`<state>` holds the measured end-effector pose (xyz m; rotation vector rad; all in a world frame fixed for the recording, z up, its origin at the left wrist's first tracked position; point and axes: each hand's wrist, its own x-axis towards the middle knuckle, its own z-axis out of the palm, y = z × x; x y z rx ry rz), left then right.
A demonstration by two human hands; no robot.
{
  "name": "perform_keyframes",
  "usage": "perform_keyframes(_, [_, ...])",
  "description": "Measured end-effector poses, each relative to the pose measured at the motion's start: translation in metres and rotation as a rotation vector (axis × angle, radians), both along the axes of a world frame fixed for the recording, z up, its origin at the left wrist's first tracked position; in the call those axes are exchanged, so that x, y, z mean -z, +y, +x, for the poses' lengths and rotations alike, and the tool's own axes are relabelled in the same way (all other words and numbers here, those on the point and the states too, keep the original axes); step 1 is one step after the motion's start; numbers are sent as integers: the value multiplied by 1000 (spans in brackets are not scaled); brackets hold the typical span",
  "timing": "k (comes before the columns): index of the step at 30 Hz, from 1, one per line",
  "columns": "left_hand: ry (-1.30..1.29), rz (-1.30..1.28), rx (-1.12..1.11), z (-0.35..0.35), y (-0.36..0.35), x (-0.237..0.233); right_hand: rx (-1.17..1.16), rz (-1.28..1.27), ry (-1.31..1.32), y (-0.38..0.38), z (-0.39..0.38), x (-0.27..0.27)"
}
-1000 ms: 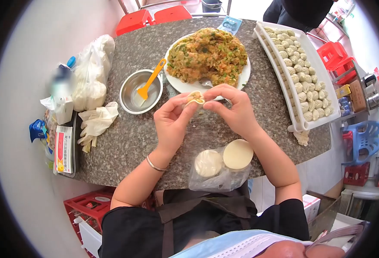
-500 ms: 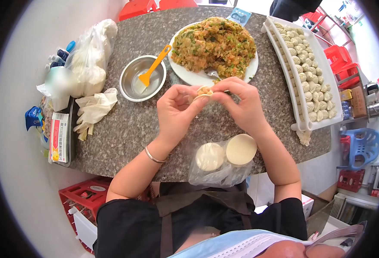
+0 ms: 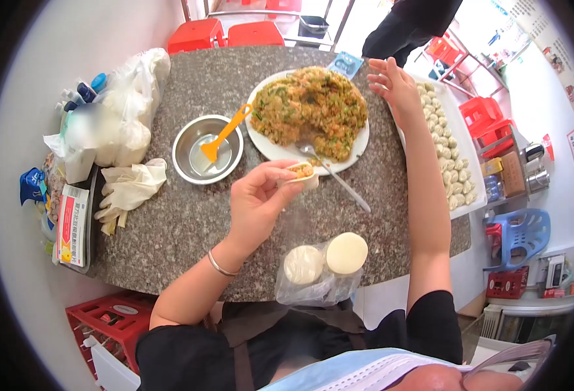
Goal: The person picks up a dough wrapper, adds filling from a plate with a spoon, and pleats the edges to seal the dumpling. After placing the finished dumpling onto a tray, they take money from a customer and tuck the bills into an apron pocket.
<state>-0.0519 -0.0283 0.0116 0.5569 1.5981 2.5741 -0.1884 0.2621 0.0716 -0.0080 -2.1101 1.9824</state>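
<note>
Pinched in my left hand [image 3: 261,199] is a dumpling [image 3: 306,176], its round wrapper folded up around filling that still shows at the top. My right hand [image 3: 396,90] is raised away from it, at the near left edge of the tray [image 3: 477,203] of pleated dumplings, fingers apart and holding nothing. Just beyond my left hand stands a white plate [image 3: 269,148] heaped with chopped orange-and-green filling [image 3: 313,107]. A metal spoon [image 3: 352,193] rests on its rim. Two stacks of round wrappers [image 3: 347,253] lie on a plastic bag [image 3: 313,293] near the table's front edge.
A metal bowl [image 3: 181,164] with an orange spatula [image 3: 225,133] stands left of the plate. Farther left are crumpled gloves [image 3: 130,189], a filled plastic bag [image 3: 127,111] and a box [image 3: 73,225]. Red stools [image 3: 256,34] and a person in dark clothes [image 3: 414,26] are beyond the table.
My right hand has let go of the dumpling and moved up and right toward the tray. My left hand keeps the dumpling. The camera's view has tilted up, bringing the spoon handle into sight.
</note>
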Motion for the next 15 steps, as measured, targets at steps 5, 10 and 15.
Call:
perform_keyframes(5, [-30, -9, -32, -1, -4, -4, 136, 101, -356, 56, -129, 58])
perform_keyframes(10, [-12, 43, -30, -3, -6, -3, 120, 243, -511, 59, -156, 88])
perform_keyframes(15, [-58, 9, -59, -5, -7, -1, 294, 649, -307, 82, -188, 87])
